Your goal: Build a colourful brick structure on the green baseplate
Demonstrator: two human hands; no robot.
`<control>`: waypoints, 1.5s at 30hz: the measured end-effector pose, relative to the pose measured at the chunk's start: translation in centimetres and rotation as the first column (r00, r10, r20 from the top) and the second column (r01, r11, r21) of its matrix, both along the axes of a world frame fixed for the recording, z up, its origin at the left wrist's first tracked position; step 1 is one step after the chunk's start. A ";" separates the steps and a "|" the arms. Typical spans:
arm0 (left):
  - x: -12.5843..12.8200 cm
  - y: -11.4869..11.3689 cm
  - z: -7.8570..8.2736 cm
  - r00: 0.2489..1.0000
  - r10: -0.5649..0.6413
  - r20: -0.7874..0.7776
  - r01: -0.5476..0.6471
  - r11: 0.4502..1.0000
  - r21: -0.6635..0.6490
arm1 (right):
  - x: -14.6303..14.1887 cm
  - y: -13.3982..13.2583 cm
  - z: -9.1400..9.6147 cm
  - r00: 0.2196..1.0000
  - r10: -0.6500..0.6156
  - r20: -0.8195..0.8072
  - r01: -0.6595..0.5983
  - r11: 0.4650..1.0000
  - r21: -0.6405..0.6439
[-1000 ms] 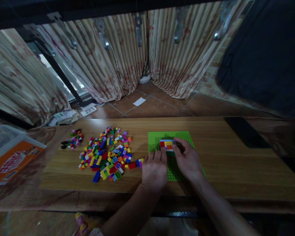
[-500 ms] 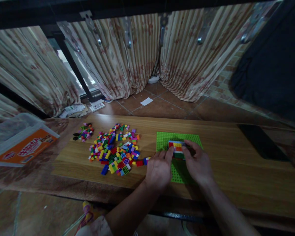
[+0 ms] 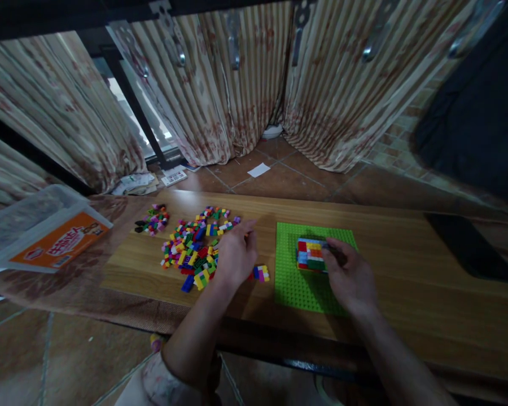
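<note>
A green baseplate (image 3: 305, 285) lies on the wooden board (image 3: 406, 270). A small multicoloured block of stacked bricks (image 3: 310, 254) stands on it. My right hand (image 3: 349, 276) rests on the plate with its fingers curled against the right side of that block. My left hand (image 3: 235, 256) hovers over the right edge of a pile of loose coloured bricks (image 3: 195, 245), fingers bent and slightly apart; I cannot see anything in them. A few loose bricks (image 3: 261, 273) lie between the pile and the plate.
A smaller heap of bricks (image 3: 152, 220) lies at the board's far left. An orange-labelled plastic box (image 3: 55, 242) sits further left. A dark flat object (image 3: 469, 245) lies at the right. Striped curtains (image 3: 237, 96) hang behind, over a tiled floor.
My left hand has left the stacked block and moved left over the loose brick pile. My right hand stays at the block. The camera has shifted left.
</note>
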State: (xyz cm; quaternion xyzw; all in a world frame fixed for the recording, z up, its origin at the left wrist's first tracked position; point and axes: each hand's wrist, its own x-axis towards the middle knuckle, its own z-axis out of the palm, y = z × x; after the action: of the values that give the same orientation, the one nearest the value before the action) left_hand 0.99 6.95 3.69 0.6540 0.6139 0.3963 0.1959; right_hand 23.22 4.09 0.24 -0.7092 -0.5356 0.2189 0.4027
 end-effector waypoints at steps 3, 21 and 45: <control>-1.1 0.6 -0.4 0.997 0.047 0.063 -0.048 0.999 0.013 | -0.2 -0.2 0.2 0.998 -0.012 0.057 0.008 0.997 0.073; -3.1 1.4 -0.6 0.998 0.047 0.043 -0.046 0.999 -0.022 | -5.9 -3.8 0.3 0.796 0.483 0.364 -0.587 0.761 0.275; -5.6 0.7 1.1 0.983 0.149 0.107 -0.147 0.989 -0.029 | -9.1 -4.3 -1.6 0.680 0.510 0.527 -0.697 0.674 0.247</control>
State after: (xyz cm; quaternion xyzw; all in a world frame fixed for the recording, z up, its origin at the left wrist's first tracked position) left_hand -4.58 7.67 4.82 0.5818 0.6533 0.4384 0.2061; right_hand 14.09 -0.22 -1.34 -0.4075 -0.8507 0.0626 0.3262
